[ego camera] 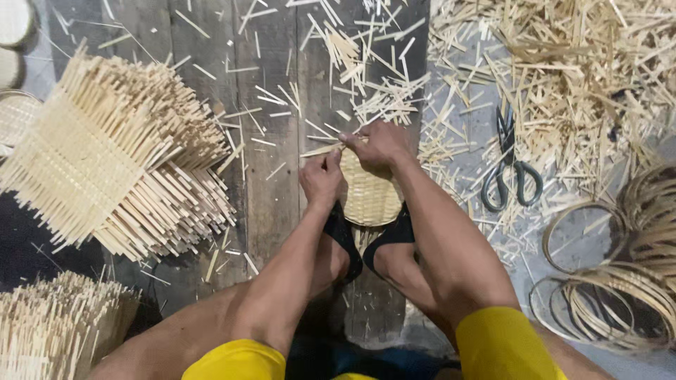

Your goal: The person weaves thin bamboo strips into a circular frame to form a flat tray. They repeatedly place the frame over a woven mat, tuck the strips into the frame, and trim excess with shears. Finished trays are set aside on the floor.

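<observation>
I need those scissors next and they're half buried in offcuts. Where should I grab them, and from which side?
Probably take the scissors by the two dark handle loops: they lie nearest you, on fairly bare floor, while the blades point away into the strip litter. Come in from the near side with the right hand, which is closest.

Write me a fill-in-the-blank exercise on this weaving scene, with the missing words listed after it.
1. Both hands, the left hand and the right hand, work on a small woven ____ held between the feet.
2. The scissors lie on the floor to the person's ____.
3. The stack of woven mats lies on the person's ____ side.
4. The round hoops lie coiled near the person's ____ knee.

Missing words: basket; right; left; right
</observation>
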{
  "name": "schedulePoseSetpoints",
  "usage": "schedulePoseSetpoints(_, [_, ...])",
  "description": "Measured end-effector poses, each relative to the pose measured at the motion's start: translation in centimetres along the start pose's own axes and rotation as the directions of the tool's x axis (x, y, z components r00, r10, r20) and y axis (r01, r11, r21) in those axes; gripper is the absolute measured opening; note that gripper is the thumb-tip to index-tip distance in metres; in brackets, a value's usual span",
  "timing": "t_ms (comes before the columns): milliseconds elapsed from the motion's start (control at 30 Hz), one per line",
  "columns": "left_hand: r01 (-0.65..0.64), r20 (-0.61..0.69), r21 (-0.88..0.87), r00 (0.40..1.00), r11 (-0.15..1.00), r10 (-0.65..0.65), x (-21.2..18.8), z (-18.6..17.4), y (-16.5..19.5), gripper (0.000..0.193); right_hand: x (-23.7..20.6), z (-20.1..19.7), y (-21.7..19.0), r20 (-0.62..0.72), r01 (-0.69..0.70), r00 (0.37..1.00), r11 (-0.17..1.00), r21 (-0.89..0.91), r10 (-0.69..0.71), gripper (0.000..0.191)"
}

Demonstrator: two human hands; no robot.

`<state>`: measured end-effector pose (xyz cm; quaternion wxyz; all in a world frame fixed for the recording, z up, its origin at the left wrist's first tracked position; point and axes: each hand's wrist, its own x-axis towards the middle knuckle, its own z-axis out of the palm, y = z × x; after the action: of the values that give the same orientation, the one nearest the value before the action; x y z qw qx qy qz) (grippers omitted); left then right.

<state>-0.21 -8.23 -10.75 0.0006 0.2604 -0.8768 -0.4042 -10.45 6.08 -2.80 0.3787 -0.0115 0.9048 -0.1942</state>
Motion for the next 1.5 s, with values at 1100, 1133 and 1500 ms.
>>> schedulePoseSetpoints(1100, [0.226, -0.021, -0.21, 0.972, 0.951, -0.236, -1.3, -0.2, -2.4, 0.023, 1.7, 2.7, -2.7, 0.059, 0.473, 0.864, 0.768, -0.432, -0.499, 0.037])
schedulePoseSetpoints(1133, [0.269, 0.04, -0.307, 0.962, 0.913, -0.27, -1.1, -0.1, -2.9, 0.023, 2.0, 2.9, -2.7, 0.074, 0.481, 0.861, 0.76, -0.438, -0.502, 0.035])
schedulePoseSetpoints(1500, [0.442, 0.361, -0.305, 0.873, 0.843, -0.327, 2.3, -2.7, -2.0, 0.024, 1.2, 3.4, -0.9, -0.288, 0.452, 0.723, 0.745, -0.491, -0.628, 0.039])
